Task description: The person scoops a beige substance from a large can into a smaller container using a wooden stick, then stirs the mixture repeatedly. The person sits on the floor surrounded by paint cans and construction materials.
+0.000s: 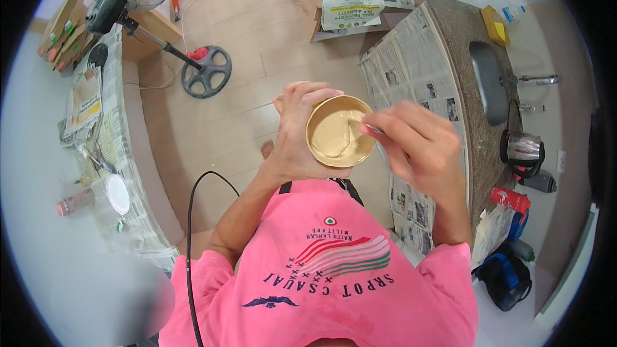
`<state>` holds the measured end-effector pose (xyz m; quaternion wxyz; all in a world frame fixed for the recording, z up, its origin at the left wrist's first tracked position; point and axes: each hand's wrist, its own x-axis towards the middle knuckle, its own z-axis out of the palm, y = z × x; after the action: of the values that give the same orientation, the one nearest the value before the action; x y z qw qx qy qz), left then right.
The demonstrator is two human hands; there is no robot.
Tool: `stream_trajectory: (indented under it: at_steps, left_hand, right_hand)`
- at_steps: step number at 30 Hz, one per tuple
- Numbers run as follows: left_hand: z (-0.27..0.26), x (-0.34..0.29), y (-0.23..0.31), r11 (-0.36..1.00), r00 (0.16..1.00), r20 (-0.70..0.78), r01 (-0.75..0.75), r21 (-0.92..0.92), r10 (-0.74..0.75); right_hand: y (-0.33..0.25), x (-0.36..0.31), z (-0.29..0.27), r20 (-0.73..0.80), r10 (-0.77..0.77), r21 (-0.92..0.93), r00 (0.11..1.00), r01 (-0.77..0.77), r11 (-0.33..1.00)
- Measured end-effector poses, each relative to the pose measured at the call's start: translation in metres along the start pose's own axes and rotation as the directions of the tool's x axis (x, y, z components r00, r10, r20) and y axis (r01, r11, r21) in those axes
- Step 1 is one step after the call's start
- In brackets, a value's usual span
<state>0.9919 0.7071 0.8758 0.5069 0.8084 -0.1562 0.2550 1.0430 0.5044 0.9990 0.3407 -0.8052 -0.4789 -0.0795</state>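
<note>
Nearest, the person wears a pink T-shirt (pixel 334 238) printed with red, white and green stripes. Ahead of its chest, near the middle of the view, is a round beige tub (pixel 338 100), open at the top and holding smooth beige liquid (pixel 331 133). With the tub as the centre of the clock and 12 straight ahead, the left hand (pixel 294 132) wraps around its wall from the 9 o'clock side, grasping it firmly. The right hand (pixel 424 144), at 3 o'clock, pinches a slim utensil (pixel 373 128) between thumb and fingers over the rim; the fingers hide most of it, and its far end meets the liquid.

A black cable (pixel 191 250) curves past the shirt between 7 and 8 o'clock. From 1 to 5 o'clock runs a brown speckled desk (pixel 452 22), its near side draped with newspaper sheets (pixel 408 71). On the left, a second desk (pixel 153 167), also papered on top, carries a round white lid (pixel 117 194) between 8 and 9 o'clock.

Farther away, a silver-and-black electric kettle (pixel 524 149) stands at 3 o'clock, with a grey sink (pixel 490 87) and a chrome faucet (pixel 541 80) just ahead of it. A pedestal fan (pixel 106 14) stands at 10 o'clock, its wheel-shaped base (pixel 205 72) on the beige tiled floor (pixel 257 45).
</note>
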Motion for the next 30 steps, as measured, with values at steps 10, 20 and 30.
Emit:
stream_trajectory:
  at_steps: [10, 20, 30]
  left_hand:
    - [0.0, -0.003, -0.001, 1.0, 0.999, 0.037, -0.008, 0.03, 0.006]
    - [-0.004, -0.004, -0.001, 0.999, 1.0, 0.024, -0.001, 0.035, 0.0]
    - [-0.007, -0.003, -0.001, 0.996, 0.999, -0.007, -0.031, 0.083, 0.032]
  right_hand:
    - [0.001, -0.009, 0.012, 0.047, 0.07, 0.138, 0.996, -0.076, 0.988]
    - [-0.01, 0.003, 0.016, 0.019, 0.089, 0.108, 0.996, -0.09, 0.99]
    - [-0.002, 0.003, 0.013, 0.126, 0.047, 0.132, 0.991, -0.063, 0.989]
